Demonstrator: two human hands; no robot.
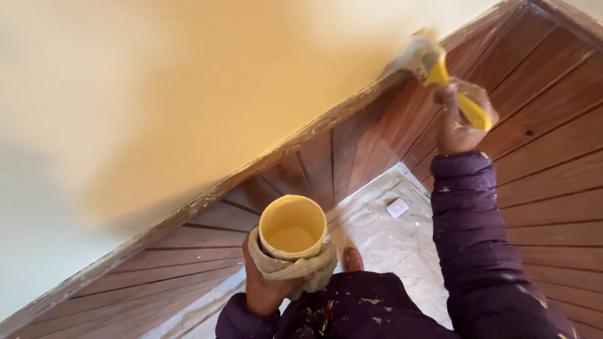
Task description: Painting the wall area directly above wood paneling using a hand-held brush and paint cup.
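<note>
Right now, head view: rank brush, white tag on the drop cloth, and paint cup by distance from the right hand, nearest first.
1. Brush: held in the right hand, bristles against the wall edge above the wood trim.
2. White tag: on the drop cloth, below the hand.
3. Paint cup: far left, in the left hand, wrapped in a rag.

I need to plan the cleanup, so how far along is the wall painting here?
Done: the wall above the wood trim looks evenly coated in yellow. In hand: the right hand holds a brush at the wall's edge along the trim; the left hand holds a cup of yellow paint wrapped in a rag. Left: the edge beyond the brush, which is blurred.
</note>
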